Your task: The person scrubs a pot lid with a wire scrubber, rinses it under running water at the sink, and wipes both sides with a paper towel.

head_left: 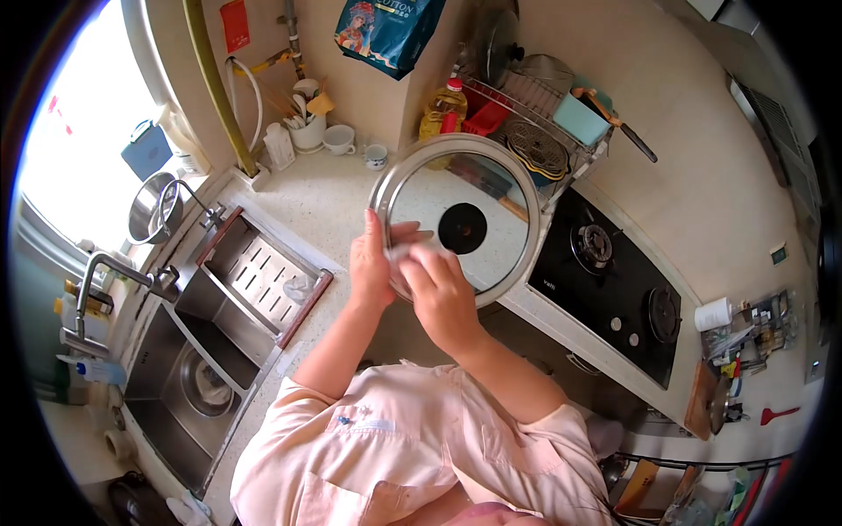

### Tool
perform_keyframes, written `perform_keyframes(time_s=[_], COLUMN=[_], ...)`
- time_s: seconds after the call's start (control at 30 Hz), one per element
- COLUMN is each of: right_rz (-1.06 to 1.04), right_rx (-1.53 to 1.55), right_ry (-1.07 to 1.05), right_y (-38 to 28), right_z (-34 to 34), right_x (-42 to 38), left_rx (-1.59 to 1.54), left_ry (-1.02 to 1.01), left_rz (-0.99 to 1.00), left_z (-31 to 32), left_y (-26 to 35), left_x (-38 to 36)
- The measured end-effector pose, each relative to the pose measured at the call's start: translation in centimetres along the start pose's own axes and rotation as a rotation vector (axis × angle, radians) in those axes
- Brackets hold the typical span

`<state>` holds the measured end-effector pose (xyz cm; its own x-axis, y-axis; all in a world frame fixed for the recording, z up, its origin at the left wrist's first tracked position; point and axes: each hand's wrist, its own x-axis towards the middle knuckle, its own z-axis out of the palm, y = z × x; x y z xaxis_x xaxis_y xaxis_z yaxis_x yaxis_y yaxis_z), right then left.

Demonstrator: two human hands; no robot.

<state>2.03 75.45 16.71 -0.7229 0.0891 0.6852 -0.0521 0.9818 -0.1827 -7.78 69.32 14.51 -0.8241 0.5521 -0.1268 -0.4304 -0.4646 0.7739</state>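
Note:
A round glass pot lid (507,241) with a metal rim and a black knob is held up in front of me, over the counter corner. My left hand (373,267) grips its left edge, thumb on the near side and fingers partly seen through the glass. Against the lower left of the lid, my right hand (438,285) has its fingers bent around a pale, blurred wad (400,256), which looks like a cloth or tissue. Its exact kind is hard to make out.
At left is a double steel sink (232,307) with a faucet (118,263). The black gas stove (605,280) lies right. Behind the lid stand an oil bottle (443,110), a dish rack (526,105), a white cup (338,138) and a utensil holder (309,133).

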Motion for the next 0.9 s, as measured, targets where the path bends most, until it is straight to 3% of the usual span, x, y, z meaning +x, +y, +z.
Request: perform_keyframes(time_s=[0.13, 0.23, 0.37, 0.47, 0.57, 0.63, 0.8, 0.9], right_rz=[0.002, 0.097, 0.11, 0.109, 0.046, 0.034, 0.196, 0.192], right_rx=[-0.081, -0.264, -0.026, 0.224, 0.234, 0.254, -0.133, 0.017], right_ry=[0.007, 0.137, 0.278, 0.073, -0.259, -0.257, 0.155, 0.225], right_y=[3.2, 7.2, 6.4, 2.9, -0.3, -0.1, 7.0, 6.7], right_z=[-2.2, -3.7, -3.3, -2.5, -1.7, -1.8, -3.4, -3.6], right_x=[-4.1, -1.4, 4.7, 5.0, 0.6, -1.8, 0.0, 3.3], left_rx=[0.067, 0.12, 0.209, 0.197, 0.056, 0.162, 0.18, 0.218], left_ry=[-0.039, -0.078, -0.143, -0.177, -0.132, -0.096, -0.088, -0.139], left_rz=[0.03, 0.022, -0.028, 0.023, 0.087, 0.093, 0.104, 0.07], left_z=[-1.8, -1.8, -0.1, -0.1, -0.8, -1.6, -2.2, -0.7], left_y=[2.2, 2.3, 0.8, 0.3, 0.8, 2.2, 2.3, 1.3], left_x=[0.5, 0.1, -1.3, -1.0, -0.1, 0.0, -0.2, -1.1])
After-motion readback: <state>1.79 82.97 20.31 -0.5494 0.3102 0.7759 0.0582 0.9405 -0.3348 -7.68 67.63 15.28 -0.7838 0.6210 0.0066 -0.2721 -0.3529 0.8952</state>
